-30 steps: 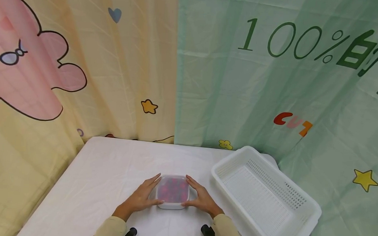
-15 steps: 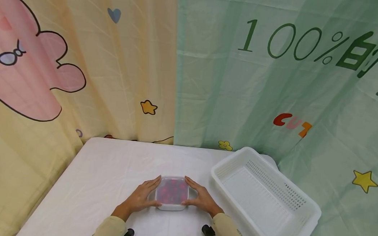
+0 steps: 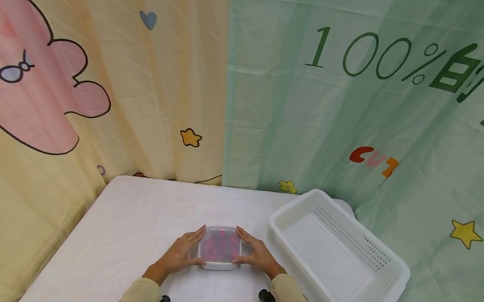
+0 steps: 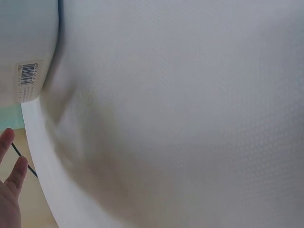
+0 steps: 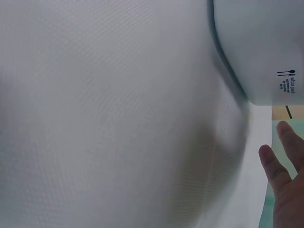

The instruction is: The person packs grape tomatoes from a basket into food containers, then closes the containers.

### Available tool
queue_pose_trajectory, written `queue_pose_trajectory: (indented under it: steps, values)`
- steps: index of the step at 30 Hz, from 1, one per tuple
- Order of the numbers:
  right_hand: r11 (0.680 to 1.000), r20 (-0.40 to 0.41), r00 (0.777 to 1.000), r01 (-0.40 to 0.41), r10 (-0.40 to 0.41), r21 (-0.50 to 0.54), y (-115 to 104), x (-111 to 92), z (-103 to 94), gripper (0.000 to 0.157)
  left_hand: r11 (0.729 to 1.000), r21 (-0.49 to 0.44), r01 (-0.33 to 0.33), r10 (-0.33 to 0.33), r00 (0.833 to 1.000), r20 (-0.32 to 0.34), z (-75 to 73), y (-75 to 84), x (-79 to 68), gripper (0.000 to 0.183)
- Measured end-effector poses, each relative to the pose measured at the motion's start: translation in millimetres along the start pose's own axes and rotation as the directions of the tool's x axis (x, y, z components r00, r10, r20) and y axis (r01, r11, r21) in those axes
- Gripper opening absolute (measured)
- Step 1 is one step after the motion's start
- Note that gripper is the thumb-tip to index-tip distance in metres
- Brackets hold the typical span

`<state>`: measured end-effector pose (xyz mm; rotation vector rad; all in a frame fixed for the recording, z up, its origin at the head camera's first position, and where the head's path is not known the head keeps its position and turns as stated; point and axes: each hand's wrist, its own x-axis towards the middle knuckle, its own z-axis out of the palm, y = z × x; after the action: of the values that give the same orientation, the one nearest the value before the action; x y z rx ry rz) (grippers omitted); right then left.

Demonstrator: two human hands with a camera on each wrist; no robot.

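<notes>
A white plastic food container (image 3: 219, 245) with a translucent lid sits on the white-covered table in the head view, and pink-red contents show through the lid. My left hand (image 3: 182, 250) holds its left side, thumb at the near corner and fingers at the far corner. On the right side my right hand (image 3: 259, 255) holds it the same way. In the left wrist view, a barcode label marks the container wall (image 4: 28, 42), and part of the left hand (image 4: 12, 183) shows. Fork-and-spoon print is on the container (image 5: 266, 52) in the right wrist view, above the right hand (image 5: 285, 178).
To the right stands a large white perforated basket (image 3: 276, 227), set at a slant on the white table cover (image 3: 138, 218). Behind the table hang a yellow curtain (image 3: 158, 95) and a green curtain (image 3: 268, 125). A black wrist mount (image 3: 266, 297) is on the right sleeve.
</notes>
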<state>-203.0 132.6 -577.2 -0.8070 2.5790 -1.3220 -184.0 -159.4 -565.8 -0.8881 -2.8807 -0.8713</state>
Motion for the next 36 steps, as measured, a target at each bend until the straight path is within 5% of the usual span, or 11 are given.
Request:
queue_pose_trajectory:
  steps: [11, 21, 31, 36]
  values:
    - [0.997, 0.013, 1.000, -0.028, 0.027, 0.070, 3.2, -4.1, 1.4, 0.097, 1.000, 0.031, 0.007, -0.008, 1.000, 0.030, 2.7, 1.8, -1.7, 0.097]
    - [1.000, 0.006, 1.000, 0.015, -0.015, 0.028, 1.4, -6.6, -3.5, 0.095, 1.000, 0.011, -0.009, 0.009, 1.000, 0.022, 3.9, 2.9, 0.2, 0.098]
    - [0.984, 0.090, 0.992, -0.076, 0.091, -0.159, -20.5, -2.1, -18.8, 0.094, 0.999, 0.027, -0.022, 0.021, 0.999, 0.038, -6.2, 11.7, 10.7, 0.095]
    - [0.969, 0.061, 0.988, -0.130, 0.145, -0.211, -39.2, -2.3, -29.1, 0.094, 0.997, 0.033, 0.070, -0.072, 0.997, 0.038, -15.9, 23.0, 15.8, 0.093]
